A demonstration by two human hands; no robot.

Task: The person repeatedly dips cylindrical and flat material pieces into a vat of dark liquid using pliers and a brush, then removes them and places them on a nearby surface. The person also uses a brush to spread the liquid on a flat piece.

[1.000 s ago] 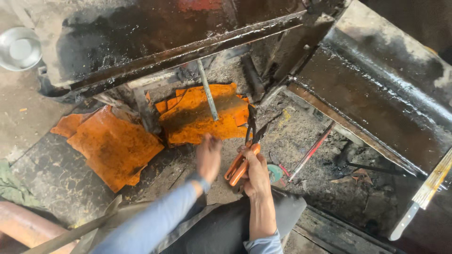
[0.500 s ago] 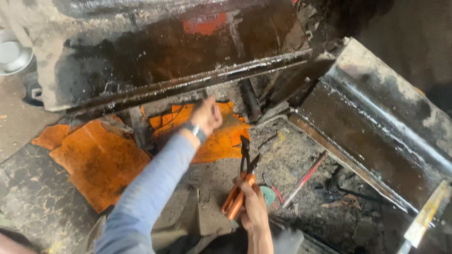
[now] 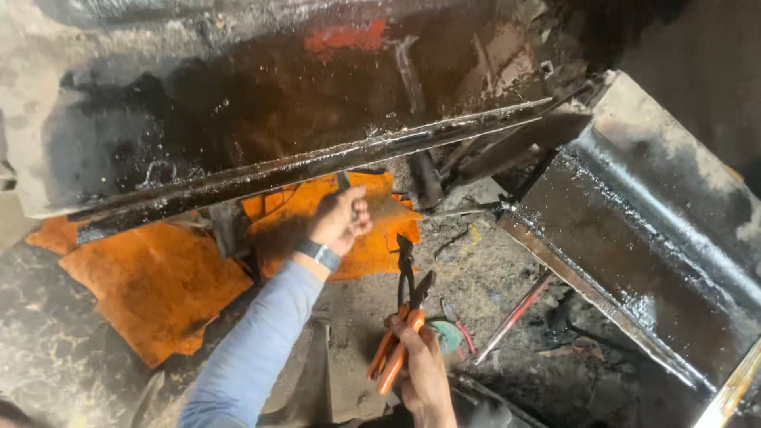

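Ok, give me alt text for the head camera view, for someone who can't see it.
The left hand grips a thin metal tool under a greasy black metal beam, while the right hand holds orange-handled snips with blades open. Orange sheets lie on the dirty ground below.

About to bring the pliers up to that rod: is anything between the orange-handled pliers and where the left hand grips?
Nothing visible blocks it. The pliers in the right hand point across open, gritty floor toward the left hand, closed around the rod beneath the black beam.
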